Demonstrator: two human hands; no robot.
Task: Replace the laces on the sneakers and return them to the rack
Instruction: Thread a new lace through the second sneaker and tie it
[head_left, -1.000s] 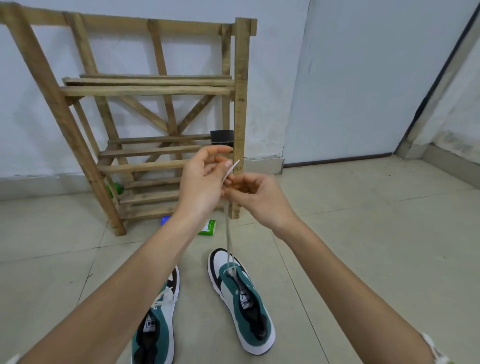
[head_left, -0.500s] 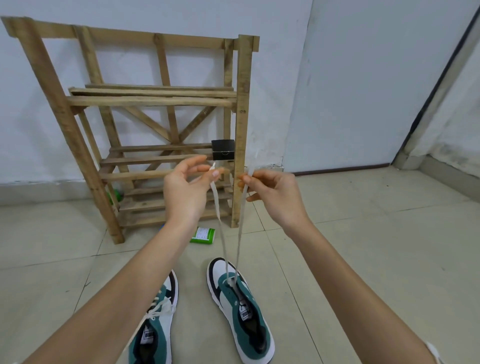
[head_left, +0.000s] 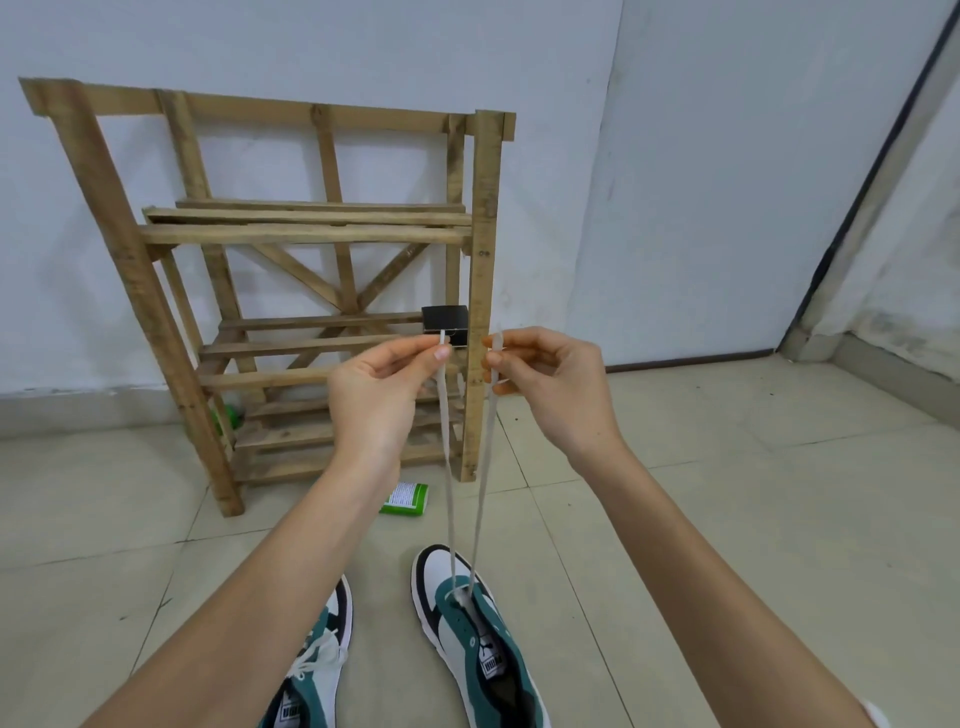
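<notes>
key relation: the pale grey flat lace rises in two near-vertical strands from the green, white and black sneaker at lower centre. that shoe lies below and between the hands, toe toward the rack.
left hand: thumb and forefinger pinch the left lace tip, centre frame.
right hand: pinches the right tip, level with the left. neither hand is nearer the shoe.
lace condition: strands taut, ends about even; apparently through the front eyelets only.
second matching sneaker: lower centre-left, white lace in place.
slatted raw-wood rack: upper left, beyond the hands.
</notes>
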